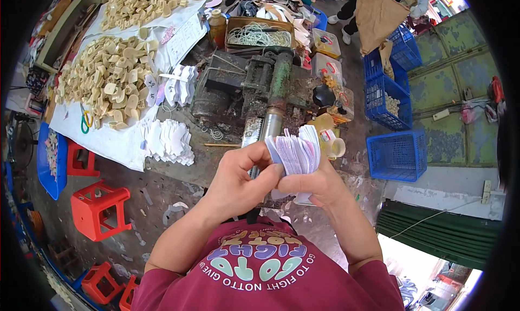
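In front of my chest I hold a thick stack of thin, white and lilac cut pieces, fanned out at the top. My right hand is wrapped round the stack's right side, thumb across its near face. At its left edge my left hand is closed, thumb and forefinger pinching the outermost pieces. Just beyond the hands stands a greasy machine with a green column and a shiny metal shaft. Further stacks of white cut pieces lie left of the machine.
Beige moulded pieces are heaped on a white-covered table at left. A box of pale cord sits behind the machine. Red stools stand at lower left, blue crates at right. A person stands at the far right.
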Action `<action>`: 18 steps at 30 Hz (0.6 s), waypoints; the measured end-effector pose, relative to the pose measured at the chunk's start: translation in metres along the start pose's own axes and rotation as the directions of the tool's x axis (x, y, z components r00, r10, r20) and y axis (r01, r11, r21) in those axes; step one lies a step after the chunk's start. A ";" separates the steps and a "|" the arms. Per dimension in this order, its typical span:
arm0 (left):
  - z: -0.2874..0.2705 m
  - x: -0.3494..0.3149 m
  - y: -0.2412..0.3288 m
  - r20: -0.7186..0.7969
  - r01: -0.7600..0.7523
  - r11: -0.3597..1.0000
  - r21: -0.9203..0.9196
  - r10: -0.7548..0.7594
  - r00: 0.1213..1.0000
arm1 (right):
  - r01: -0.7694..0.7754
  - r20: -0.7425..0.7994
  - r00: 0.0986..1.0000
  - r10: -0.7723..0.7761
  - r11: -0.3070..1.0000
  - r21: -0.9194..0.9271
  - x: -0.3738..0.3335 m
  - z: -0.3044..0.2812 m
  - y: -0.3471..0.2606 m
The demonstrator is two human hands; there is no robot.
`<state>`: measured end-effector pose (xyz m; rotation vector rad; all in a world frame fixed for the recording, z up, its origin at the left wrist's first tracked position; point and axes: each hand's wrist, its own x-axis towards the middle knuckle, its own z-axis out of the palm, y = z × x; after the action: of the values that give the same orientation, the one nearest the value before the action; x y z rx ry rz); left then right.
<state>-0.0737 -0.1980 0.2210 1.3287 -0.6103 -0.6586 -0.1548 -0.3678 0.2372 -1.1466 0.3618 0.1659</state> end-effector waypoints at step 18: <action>-0.030 -0.014 -0.072 -0.206 -0.049 0.748 0.662 0.245 0.947 | -0.393 -0.013 0.868 0.496 0.672 -0.628 0.007 -0.069 -0.024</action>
<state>-0.0671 -0.1760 0.1455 1.9624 -0.7359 -0.0934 -0.1539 -0.4413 0.2302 -1.6644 0.4596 0.8678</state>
